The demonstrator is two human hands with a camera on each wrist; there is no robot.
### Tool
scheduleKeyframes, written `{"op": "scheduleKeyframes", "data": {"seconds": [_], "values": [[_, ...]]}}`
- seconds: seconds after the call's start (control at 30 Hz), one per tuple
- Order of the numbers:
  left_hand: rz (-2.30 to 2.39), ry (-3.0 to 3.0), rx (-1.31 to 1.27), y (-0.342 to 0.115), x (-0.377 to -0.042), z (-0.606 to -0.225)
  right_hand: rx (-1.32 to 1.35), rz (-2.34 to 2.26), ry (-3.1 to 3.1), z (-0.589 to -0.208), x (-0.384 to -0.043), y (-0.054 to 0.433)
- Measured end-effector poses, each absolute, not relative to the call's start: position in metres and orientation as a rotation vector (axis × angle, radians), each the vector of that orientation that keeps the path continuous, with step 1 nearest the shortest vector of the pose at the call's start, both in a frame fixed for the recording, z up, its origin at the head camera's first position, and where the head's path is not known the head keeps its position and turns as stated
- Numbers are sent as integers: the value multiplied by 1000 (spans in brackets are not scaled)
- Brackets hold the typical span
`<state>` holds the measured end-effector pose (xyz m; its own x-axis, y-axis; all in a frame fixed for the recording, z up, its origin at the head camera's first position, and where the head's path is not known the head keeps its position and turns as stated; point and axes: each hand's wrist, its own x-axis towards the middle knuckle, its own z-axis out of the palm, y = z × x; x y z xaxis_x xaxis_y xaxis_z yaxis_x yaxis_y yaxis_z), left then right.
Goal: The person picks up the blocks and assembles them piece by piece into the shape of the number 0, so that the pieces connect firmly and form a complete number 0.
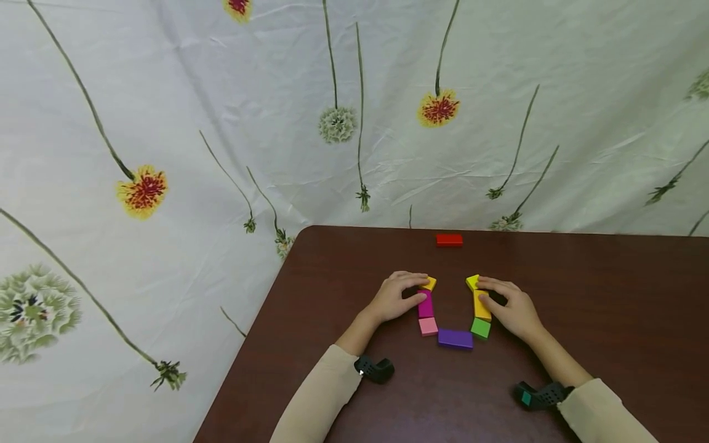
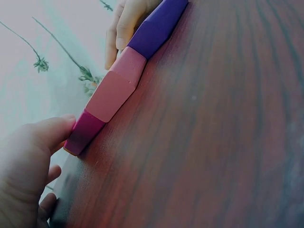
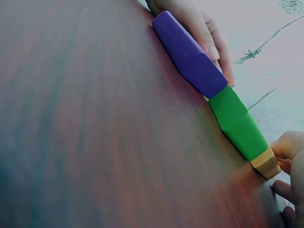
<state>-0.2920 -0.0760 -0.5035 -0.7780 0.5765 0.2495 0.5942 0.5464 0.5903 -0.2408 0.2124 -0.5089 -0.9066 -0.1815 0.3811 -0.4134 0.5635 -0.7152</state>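
Small coloured blocks form a U on the table. My left hand [image 1: 396, 298] lies at its left side, fingers touching a yellow block [image 1: 429, 283] and thumb on a magenta block [image 1: 425, 306]. Below is a pink block [image 1: 428, 327], then a purple block [image 1: 455, 339] at the bottom. A green block [image 1: 480, 328] touches the purple one's right end. At the right side, my right hand [image 1: 512, 309] rests its thumb on a yellow-orange block [image 1: 482, 306] and its fingertips by a yellow triangular block [image 1: 472, 282]. Fingers partly hide both yellow top blocks.
A red block [image 1: 449, 240] lies apart near the far edge of the dark brown table [image 1: 609, 320]. Behind the table hangs a pale cloth [image 1: 277, 92] printed with flowers. Dark bands circle both wrists.
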Motion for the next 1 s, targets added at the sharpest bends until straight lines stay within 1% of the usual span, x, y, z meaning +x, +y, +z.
{"op": "scheduleKeyframes", "data": {"seconds": [0.5,0.77,0.9,1.0], "values": [[-1027,-2756,-1029,-75,-292,-501,486,1276,-2522,-508,-240,212],[-1020,-2741,-1025,-77,-292,-501,455,1401,-2516,-502,-243,211],[-1017,-2750,-1016,-77,-291,-501,440,1400,-2555,-494,-252,210],[-1016,-2757,-1016,-76,-290,-501,409,1380,-2574,-485,-265,209]]}}
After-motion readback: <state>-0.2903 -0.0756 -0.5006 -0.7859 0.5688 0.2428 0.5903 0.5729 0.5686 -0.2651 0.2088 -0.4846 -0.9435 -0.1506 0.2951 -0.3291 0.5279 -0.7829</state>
